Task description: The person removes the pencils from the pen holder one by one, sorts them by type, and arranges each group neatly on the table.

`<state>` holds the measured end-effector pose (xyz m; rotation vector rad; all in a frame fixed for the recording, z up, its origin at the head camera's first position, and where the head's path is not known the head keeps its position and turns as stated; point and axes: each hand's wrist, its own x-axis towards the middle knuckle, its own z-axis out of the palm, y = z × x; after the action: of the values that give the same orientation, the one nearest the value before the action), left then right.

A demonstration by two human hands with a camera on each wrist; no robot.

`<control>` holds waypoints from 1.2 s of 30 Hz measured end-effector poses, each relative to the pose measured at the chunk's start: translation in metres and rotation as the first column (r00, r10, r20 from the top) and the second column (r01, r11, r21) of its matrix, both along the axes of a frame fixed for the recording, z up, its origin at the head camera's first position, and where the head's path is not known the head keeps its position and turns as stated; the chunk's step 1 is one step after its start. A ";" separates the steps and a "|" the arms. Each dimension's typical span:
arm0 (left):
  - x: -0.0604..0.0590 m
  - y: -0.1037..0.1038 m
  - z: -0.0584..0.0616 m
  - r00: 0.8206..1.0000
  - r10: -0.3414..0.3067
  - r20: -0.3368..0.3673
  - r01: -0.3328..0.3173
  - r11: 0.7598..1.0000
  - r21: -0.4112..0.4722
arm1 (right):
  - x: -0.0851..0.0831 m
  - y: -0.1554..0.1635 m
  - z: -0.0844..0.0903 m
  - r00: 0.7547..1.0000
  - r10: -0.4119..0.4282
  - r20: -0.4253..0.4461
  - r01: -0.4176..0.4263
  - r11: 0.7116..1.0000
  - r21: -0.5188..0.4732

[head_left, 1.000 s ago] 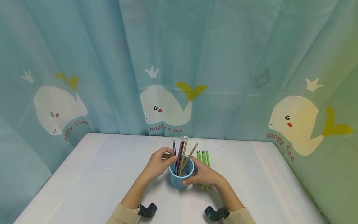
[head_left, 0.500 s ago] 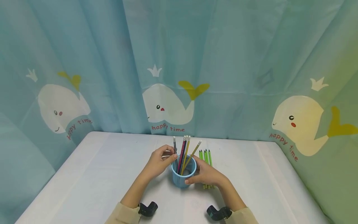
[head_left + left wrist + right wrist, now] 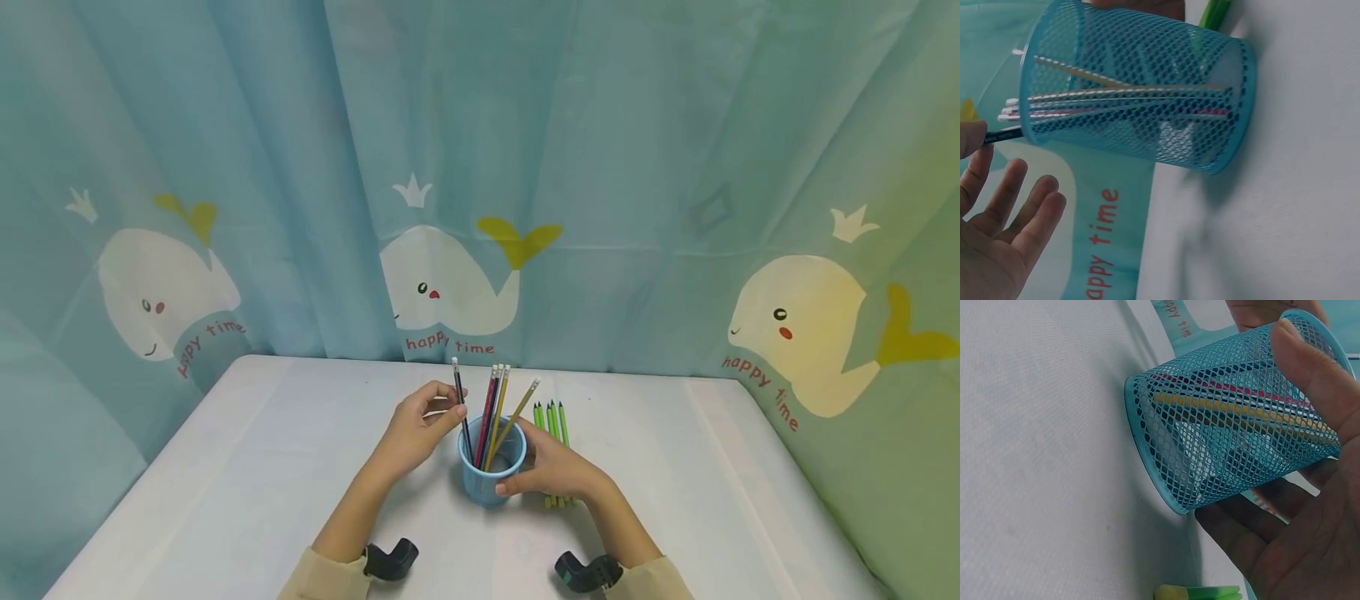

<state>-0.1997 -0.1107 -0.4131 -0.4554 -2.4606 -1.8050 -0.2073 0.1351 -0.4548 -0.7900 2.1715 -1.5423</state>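
Note:
A blue mesh pencil cup (image 3: 489, 477) stands mid-table with several pencils (image 3: 497, 408) upright in it. My left hand (image 3: 448, 411) pinches a dark pencil (image 3: 461, 408) between thumb and forefinger; the pencil leans left and its lower end is still inside the cup. My right hand (image 3: 527, 468) curls round the cup's right side. In the left wrist view the cup (image 3: 1141, 100) fills the frame, with the left hand (image 3: 1004, 244) and the dark pencil (image 3: 1000, 134) beside its rim. The right wrist view shows the cup (image 3: 1222, 425) in the right hand (image 3: 1310, 506).
Several green pencils (image 3: 552, 419) lie side by side on the white table (image 3: 225, 467) just behind the right hand, also seen as green pencils (image 3: 1197, 592). A teal whale-print curtain (image 3: 450, 167) closes off the back and sides. Wrist cameras (image 3: 390, 560) sit near the front edge.
The left hand has raised the dark pencil a little and tipped its top to the left, away from the other pencils. The right hand keeps hold of the cup.

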 end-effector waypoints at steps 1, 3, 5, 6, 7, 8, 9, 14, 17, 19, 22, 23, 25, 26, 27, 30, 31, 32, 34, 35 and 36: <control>0.000 -0.001 0.002 1.000 0.000 0.001 0.000 1.000 0.005 | 0.000 0.000 0.000 1.000 -0.001 -0.001 0.001 1.000 0.001; 0.002 -0.002 0.006 1.000 0.005 0.004 -0.005 1.000 0.008 | 0.000 0.000 0.001 1.000 -0.004 0.000 0.004 1.000 0.007; 0.003 -0.003 0.009 1.000 0.010 0.007 -0.010 1.000 0.007 | 0.000 -0.001 0.001 1.000 -0.006 0.005 0.006 1.000 0.011; 0.004 -0.003 0.010 1.000 0.011 0.007 -0.011 1.000 0.009 | 0.000 -0.001 0.002 1.000 -0.006 0.007 0.006 1.000 0.011; 0.005 -0.004 0.011 1.000 0.010 0.005 -0.010 1.000 0.011 | 0.001 -0.001 0.001 1.000 -0.006 0.008 0.006 1.000 0.010; 0.005 -0.005 0.013 1.000 0.010 0.006 -0.010 1.000 0.011 | 0.001 -0.001 0.001 1.000 -0.004 0.009 0.004 1.000 0.007; 0.006 -0.006 0.014 1.000 0.008 0.003 -0.008 1.000 0.011 | 0.001 -0.001 0.001 1.000 -0.002 0.009 0.002 1.000 0.003; 0.008 -0.010 0.017 1.000 -0.006 -0.024 0.007 1.000 0.023 | 0.002 -0.001 -0.001 1.000 0.007 0.000 -0.007 1.000 0.003; 0.008 -0.013 0.021 0.999 -0.005 -0.041 0.007 0.999 0.043 | 0.001 -0.001 -0.001 1.000 0.011 -0.005 -0.011 1.000 0.006; 0.009 -0.015 0.025 0.999 -0.003 -0.052 0.006 0.998 0.057 | 0.001 0.000 0.000 1.000 0.016 -0.008 -0.016 1.000 0.000; 0.010 -0.017 0.030 0.998 -0.004 -0.070 0.009 0.997 0.071 | 0.000 0.000 0.001 1.000 0.022 -0.008 -0.023 1.000 -0.010; 0.010 -0.018 0.031 0.997 -0.002 -0.078 0.008 0.997 0.072 | 0.000 0.000 0.001 1.000 0.024 -0.007 -0.024 1.000 -0.011; 0.010 -0.020 0.034 0.996 0.007 -0.087 0.000 0.997 0.072 | 0.000 -0.001 0.002 1.000 0.023 -0.005 -0.023 1.000 -0.009; 0.010 -0.021 0.034 0.996 0.010 -0.093 -0.003 0.997 0.074 | 0.000 -0.001 0.002 1.000 0.022 -0.004 -0.022 1.000 -0.007; 0.011 -0.022 0.035 0.995 0.014 -0.097 -0.006 0.997 0.078 | 0.000 -0.001 0.002 1.000 0.020 -0.004 -0.020 1.000 -0.005; 0.011 -0.026 0.037 0.994 0.014 -0.107 -0.002 0.993 0.114 | 0.000 0.000 0.002 1.000 0.014 -0.006 -0.014 1.000 0.003; 0.012 -0.027 0.037 0.994 0.014 -0.108 -0.001 0.992 0.126 | 0.000 0.000 0.002 1.000 0.012 -0.006 -0.012 1.000 0.005; 0.012 -0.028 0.037 0.994 0.012 -0.108 0.003 0.990 0.140 | 0.001 0.000 0.002 1.000 0.012 -0.006 -0.012 1.000 0.007; 0.012 -0.031 0.039 0.995 0.012 -0.102 0.005 0.986 0.167 | 0.001 0.000 0.003 1.000 0.012 -0.006 -0.012 1.000 0.010; 0.013 -0.032 0.039 0.995 0.016 -0.095 0.001 0.984 0.177 | 0.001 0.000 0.003 1.000 0.013 -0.006 -0.013 1.000 0.011; 0.013 -0.033 0.040 0.996 0.021 -0.090 -0.004 0.982 0.189 | 0.002 0.001 0.003 1.000 0.014 -0.008 -0.014 1.000 0.011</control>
<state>-0.1871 -0.1433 -0.3730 -0.4951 -2.2018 -1.9422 -0.2058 0.1356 -0.4517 -0.8071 2.1735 -1.5213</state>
